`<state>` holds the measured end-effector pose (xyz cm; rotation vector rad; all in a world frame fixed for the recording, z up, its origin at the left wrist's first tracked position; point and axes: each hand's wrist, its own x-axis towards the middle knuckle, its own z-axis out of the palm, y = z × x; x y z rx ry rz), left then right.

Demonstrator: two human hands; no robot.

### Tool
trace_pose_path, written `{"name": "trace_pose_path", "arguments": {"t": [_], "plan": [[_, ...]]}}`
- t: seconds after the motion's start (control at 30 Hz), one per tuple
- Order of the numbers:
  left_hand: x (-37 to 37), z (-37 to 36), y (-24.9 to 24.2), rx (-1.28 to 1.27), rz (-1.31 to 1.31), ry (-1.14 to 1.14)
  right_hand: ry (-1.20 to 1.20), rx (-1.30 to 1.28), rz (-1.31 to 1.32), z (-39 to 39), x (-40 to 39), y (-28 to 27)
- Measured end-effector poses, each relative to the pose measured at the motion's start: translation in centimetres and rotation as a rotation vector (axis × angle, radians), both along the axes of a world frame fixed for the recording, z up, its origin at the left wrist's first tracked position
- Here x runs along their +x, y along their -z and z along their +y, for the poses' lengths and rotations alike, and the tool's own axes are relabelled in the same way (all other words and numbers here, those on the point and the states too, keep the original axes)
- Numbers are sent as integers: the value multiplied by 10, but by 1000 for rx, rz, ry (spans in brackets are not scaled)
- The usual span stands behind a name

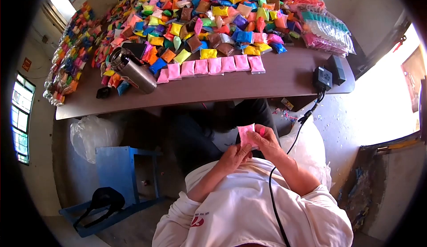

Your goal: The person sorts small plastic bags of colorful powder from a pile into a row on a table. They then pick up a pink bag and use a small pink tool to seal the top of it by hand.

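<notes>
Above my lap, both hands hold one small pink packet (244, 133). My right hand (266, 141) grips its right side, thumb across its front, with something bright pink at the fingers. My left hand (234, 156) pinches the packet's lower edge, fingers curled. Beyond my hands, on the brown table (187, 93), a row of several pink packets (215, 66) lies side by side. Behind that row rises a big heap of small packets (195, 20) in many colours.
A steel flask (135, 72) stands at the table's left, near a small black object (103, 92). Black boxes (323, 78) with cables sit at the right. A cable (272, 189) crosses my shirt. A blue stool (116, 171) is at lower left, plastic bags (95, 135) beside it.
</notes>
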<state>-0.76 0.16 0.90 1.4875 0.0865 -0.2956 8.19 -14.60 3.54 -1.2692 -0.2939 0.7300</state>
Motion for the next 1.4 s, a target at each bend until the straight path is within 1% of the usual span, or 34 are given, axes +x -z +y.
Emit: {"name": "trace_pose_path", "arguments": {"t": [0.03, 0.1, 0.13, 0.2, 0.23, 0.27, 0.33, 0.4, 0.43, 0.47, 0.5, 0.53, 0.6, 0.63, 0.67, 0.7, 0.77, 0.8, 0.87, 1.0, 1.07, 1.1, 1.17, 1.2, 1.27, 1.4], "plan": [[0, 1, -2, 0, -1, 1, 37, -3, -10, 1, -2, -2], [1, 4, -10, 171, -43, -127, 82, 3, -8, 5, -5, 2], [3, 4, -13, 171, -43, -126, 127, 9, -2, 7, -7, 4], [10, 2, -18, 102, -127, -240, 134, -13, -20, 12, -5, -3], [17, 5, -22, 101, -126, -237, 141, -37, -40, 13, -1, -8], [27, 9, -26, 135, -150, -203, 153, -158, -43, 14, 7, -12], [49, 18, -31, 168, -176, -165, 216, -310, -120, 14, 39, -10], [77, 28, -32, 136, -261, -207, 239, -298, -67, 8, 68, -24], [90, 32, -29, 80, -240, -253, 203, -319, -36, 3, 78, -35], [101, 34, -22, 23, -216, -300, 202, -320, -35, -4, 91, -34], [111, 37, -10, -77, -141, -353, 133, -321, -21, -13, 106, -29], [114, 36, -2, -80, -140, -356, 62, -322, -9, -17, 116, -23], [121, 31, 12, -141, 19, -459, 73, -339, -52, -15, 126, -17], [121, 29, 18, -207, 19, -441, 27, -376, -135, -13, 128, -19], [120, 27, 25, -207, 19, -446, -18, -411, -216, -10, 129, -21], [118, 25, 25, -223, 23, -432, -21, -410, -214, -8, 131, -24], [118, 24, 26, -227, 11, -417, -173, -440, -393, -6, 133, -28], [119, 24, 22, -225, 11, -419, -174, -438, -393, -4, 136, -23], [120, 26, 15, -184, -6, -441, -51, -512, -1162, -2, 143, -6], [122, 28, 15, -172, 12, -480, -60, -569, -1073, 4, 144, -15], [120, 29, 14, -195, 28, -470, -28, -556, -805, 13, 141, -28], [120, 30, 15, -197, 28, -473, -32, -557, -806, 18, 140, -29], [119, 32, 18, -278, 37, -421, 20, -432, -978, 30, 138, -30], [118, 32, 16, -280, 37, -424, 16, -432, -979, 36, 138, -29], [116, 34, 12, -312, 61, -401, 60, -349, -1160, 50, 140, -24], [115, 42, 8, -357, 105, -371, 31, -291, -1208, 68, 139, -7]]}}
